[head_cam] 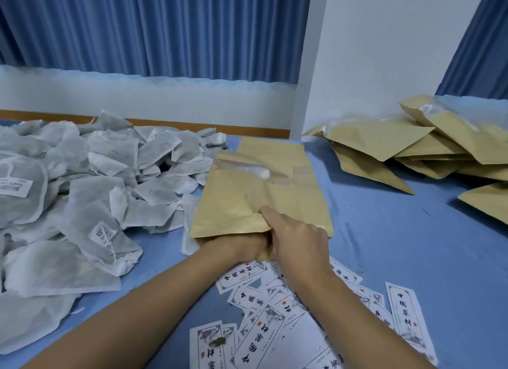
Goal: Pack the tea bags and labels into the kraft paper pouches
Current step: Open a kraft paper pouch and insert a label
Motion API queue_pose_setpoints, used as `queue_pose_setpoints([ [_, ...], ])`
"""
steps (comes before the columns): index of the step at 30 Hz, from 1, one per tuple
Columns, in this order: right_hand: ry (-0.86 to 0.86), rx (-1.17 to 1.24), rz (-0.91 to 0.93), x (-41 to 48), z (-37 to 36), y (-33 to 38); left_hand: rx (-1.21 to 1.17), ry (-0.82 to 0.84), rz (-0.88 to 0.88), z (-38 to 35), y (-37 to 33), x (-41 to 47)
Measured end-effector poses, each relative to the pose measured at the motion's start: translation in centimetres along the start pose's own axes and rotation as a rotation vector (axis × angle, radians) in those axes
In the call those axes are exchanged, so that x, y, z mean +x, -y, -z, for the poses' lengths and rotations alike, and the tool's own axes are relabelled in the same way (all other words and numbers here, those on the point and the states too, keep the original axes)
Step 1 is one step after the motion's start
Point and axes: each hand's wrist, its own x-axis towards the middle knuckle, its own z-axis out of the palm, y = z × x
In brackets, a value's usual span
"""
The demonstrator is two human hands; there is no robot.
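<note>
The left hand (247,245) goes into the open mouth of a kraft pouch (264,201) up to the wrist. Its fingers are hidden inside the paper, so I cannot tell if they are spread or hold something. The right hand (299,239) is just beside it, touching it, and pinches the upper lip of the same mouth: the thumb lies straight on top of the paper and the other fingers are curled under the edge.

The pouch lies on the blue cloth (398,245) with its mouth toward the person, and it stretches away from both hands. Its far end rests on a few more flat pouches (275,148).

To the left of the left hand lies a big heap of white tea bags (96,181), some with small printed tags. Under both wrists, nearer to the person, the labels (261,313) are scattered — white slips with black characters. Well apart to the right of the right hand, a loose pile of kraft pouches (384,140) lies near the white wall (384,52).
</note>
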Motion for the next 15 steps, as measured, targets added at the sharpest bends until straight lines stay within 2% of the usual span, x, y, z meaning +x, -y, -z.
queue_pose_setpoints([
  [1,0.008,-0.025,-0.001,0.0,0.0,0.2,-0.074,-0.090,-0.080,-0.1,-0.1,-1.3],
  [4,0.059,-0.111,-0.042,0.2,0.0,0.5,-0.165,-0.367,-0.150,-0.3,0.5,-6.5],
  [6,0.065,-0.141,-0.102,0.3,0.2,0.3,-0.135,-0.563,-0.215,-0.1,1.3,-8.6],
  [8,0.041,-0.142,-0.169,0.4,0.5,-0.2,-0.159,-0.734,-0.197,0.5,1.8,-9.7],
  [11,0.049,-0.179,-0.235,0.4,0.5,-1.0,-0.140,-0.761,0.096,1.1,3.2,-9.4],
  [13,0.072,-0.187,-0.250,0.4,0.6,-1.1,-0.149,-0.656,0.293,1.0,4.4,-8.7],
  [15,0.086,-0.184,-0.252,0.3,0.6,-1.2,-0.140,-0.489,0.361,0.5,5.5,-8.0],
])
